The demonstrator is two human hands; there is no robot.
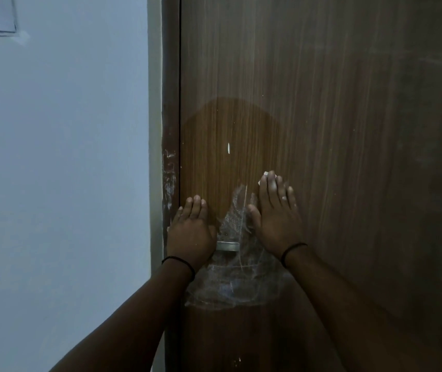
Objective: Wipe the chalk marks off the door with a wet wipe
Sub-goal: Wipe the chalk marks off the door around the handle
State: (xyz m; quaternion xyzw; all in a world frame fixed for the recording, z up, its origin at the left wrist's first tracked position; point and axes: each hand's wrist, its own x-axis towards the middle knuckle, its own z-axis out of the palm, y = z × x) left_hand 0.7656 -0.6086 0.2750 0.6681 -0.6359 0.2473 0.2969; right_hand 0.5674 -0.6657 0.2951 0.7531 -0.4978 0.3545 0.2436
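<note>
A brown wooden door [321, 103] fills the right of the view. Smeared white chalk marks [234, 280] cover it around and below a small metal handle [227, 247]. My right hand [274, 216] lies flat on the door with straight fingers, pressing a white wet wipe [269, 175] whose edge peeks out past the fingertips. My left hand [191, 229] rests flat on the door by its left edge, fingers straight, partly covering the handle. A darker, damp-looking patch [230, 135] spreads above both hands.
A dark brown door frame [170, 103] with white scuffs [169, 181] runs down the door's left side. A pale blue-grey wall [58, 183] lies left of it. A small white chip [228, 147] marks the door above the hands.
</note>
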